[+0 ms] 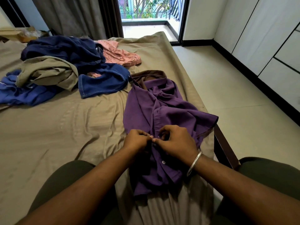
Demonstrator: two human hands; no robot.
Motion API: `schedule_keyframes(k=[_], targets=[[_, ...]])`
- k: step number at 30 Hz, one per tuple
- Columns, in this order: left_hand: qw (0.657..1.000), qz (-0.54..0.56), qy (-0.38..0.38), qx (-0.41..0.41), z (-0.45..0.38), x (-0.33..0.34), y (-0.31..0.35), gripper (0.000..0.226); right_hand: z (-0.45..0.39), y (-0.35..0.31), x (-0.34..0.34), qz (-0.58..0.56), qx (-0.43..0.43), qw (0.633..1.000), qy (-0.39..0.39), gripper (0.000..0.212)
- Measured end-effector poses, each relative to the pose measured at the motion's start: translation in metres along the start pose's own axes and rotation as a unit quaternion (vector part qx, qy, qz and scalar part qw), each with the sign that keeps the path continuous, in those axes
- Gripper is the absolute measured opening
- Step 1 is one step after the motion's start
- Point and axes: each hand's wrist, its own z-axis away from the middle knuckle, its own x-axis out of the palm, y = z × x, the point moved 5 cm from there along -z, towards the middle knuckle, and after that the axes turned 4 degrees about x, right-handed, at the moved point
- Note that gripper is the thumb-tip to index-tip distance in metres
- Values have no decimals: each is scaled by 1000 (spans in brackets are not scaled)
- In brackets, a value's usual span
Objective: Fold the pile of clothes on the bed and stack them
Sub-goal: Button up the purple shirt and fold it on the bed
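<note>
Pretty early days on this one, honestly. Far left of the bed [48,127] there's a lighter blue garment [19,93] crumpled up, with an olive-khaki piece [48,72] bunched on top of it, then a big dark navy garment [68,49] sprawled behind and a blue denim-looking one [103,82] just beside that, plus a pink piece [120,54] poking out toward the window side. All of that is one loose heap, nothing in it folded as far as anyone can see, and there's no neat stack anywhere in view. Moving right, the purple shirt [162,104] is laid out lengthwise near the bed's right edge, collar away from the person, still rumpled with one side flopping over the edge. The left hand [136,140] has its fingers curled in, pinching the shirt's front edge, and the right hand [177,140], bangle [194,163] on the wrist, is pinching the other side right next to it, thumbs nearly touching. Looks like they're doing up a button, one white button [163,162] showing lower down. So: first shirt still being prepped, the whole pile left to do.
</note>
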Motion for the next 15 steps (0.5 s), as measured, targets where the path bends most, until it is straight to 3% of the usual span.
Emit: schedule_keyframes(k=[3, 5, 9, 11, 15], targets=[[994, 88, -3, -58, 4, 4, -2, 30, 3, -1, 5, 39, 10, 999, -25, 48], [993, 100, 10, -66, 3, 5, -4, 28, 3, 1, 6, 21, 26, 999, -21, 37], [995, 87, 16, -56, 2, 3, -7, 18, 0, 8, 6, -157, 86, 982, -63, 14], [995, 87, -3, -58, 4, 2, -6, 23, 0, 13, 5, -256, 126, 955, -81, 19], [994, 90, 25, -58, 8, -6, -6, 11, -6, 31, -2, -297, 184, 937, 6, 19]])
